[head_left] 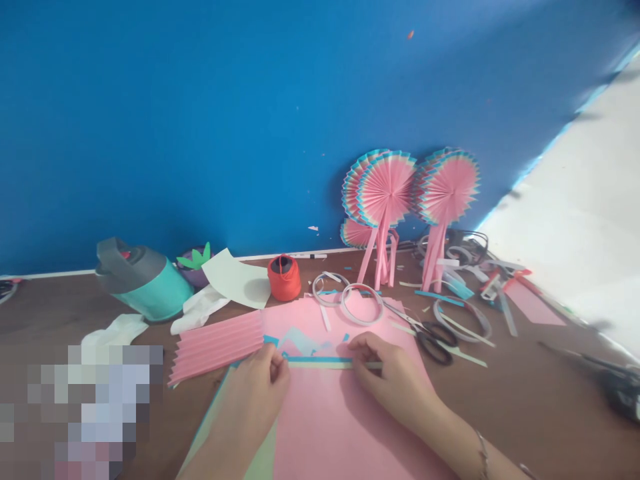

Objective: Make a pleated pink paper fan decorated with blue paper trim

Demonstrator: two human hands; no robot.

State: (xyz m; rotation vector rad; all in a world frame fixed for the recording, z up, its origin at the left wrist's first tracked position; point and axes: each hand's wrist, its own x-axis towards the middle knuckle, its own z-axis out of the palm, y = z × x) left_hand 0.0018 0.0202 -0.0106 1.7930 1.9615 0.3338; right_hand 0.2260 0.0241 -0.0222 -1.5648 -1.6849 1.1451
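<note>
A large pink paper sheet (325, 417) lies on the table before me, its far edge lined with blue and pale green strips (320, 362). My left hand (263, 383) has its fingers curled and pinched at the left end of this edge. At the right end, my right hand (387, 370) bends thumb and fingers around the same edge. Beyond it is another pink sheet (310, 313) with blue paper scraps on top. A pleated pink paper piece (220, 347) sits left of my left hand. Scissors with black handles (435, 341) rest beyond my right hand.
Pink folded-paper fans (390, 190) lean on the blue wall. Tape rolls (363, 305), a red thread spool (284, 277) and a teal-and-grey container (150, 283) stand behind. More scissors or a similar black-handled tool (620, 390) lie far right. The lower left is pixelated.
</note>
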